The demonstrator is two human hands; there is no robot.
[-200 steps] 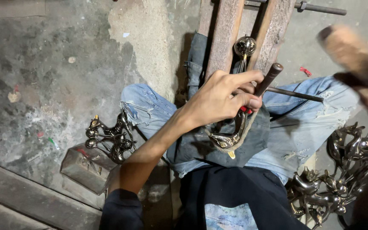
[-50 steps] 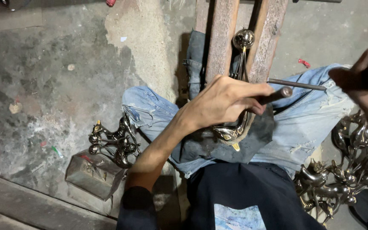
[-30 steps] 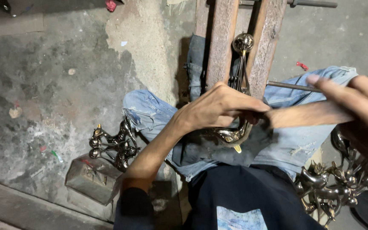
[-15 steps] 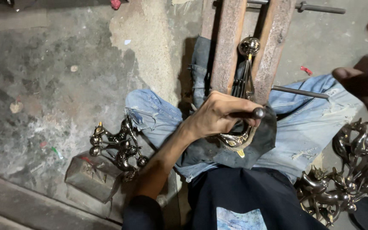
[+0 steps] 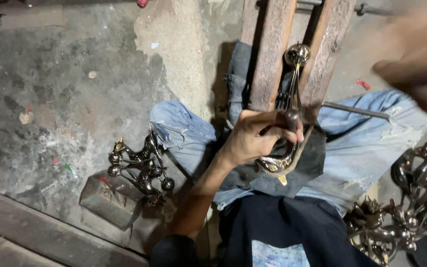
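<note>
Count: two wooden clamp beams (image 5: 268,54), standing parallel at 12 o'clock; one curved metal casting (image 5: 285,148) wedged between them, with a round polished knob (image 5: 297,53) at its top end and a brass-coloured tip at the bottom. One thin steel rod (image 5: 354,110) ran across the lap toward 3 o'clock. One cluster of dark ornate castings (image 5: 142,165) with ball ends sat at 9 o'clock on a battered grey block (image 5: 107,200); a second, larger heap of similar castings (image 5: 411,202) lay at 4 o'clock. The count within each heap could not be told.

Left hand (image 5: 258,138) was at centre, its fingers (image 5: 292,129) curled and clamped around the curved metal casting just below the beams. Right hand (image 5: 418,69) was raised at 2 o'clock, blurred; whether its fingers were apart or together could not be told.

Against half a second earlier: the left hand held the same grip and place; the right hand had come further into view from the right edge and now covered more of the upper corner.

Materials: beams rough, worn timber; castings tarnished, glossy in spots; concrete floor (image 5: 65,89) stained and patched; faded blue jeans (image 5: 371,148), torn at the knee; a dark leather-like pad (image 5: 312,165) under the casting.
</note>
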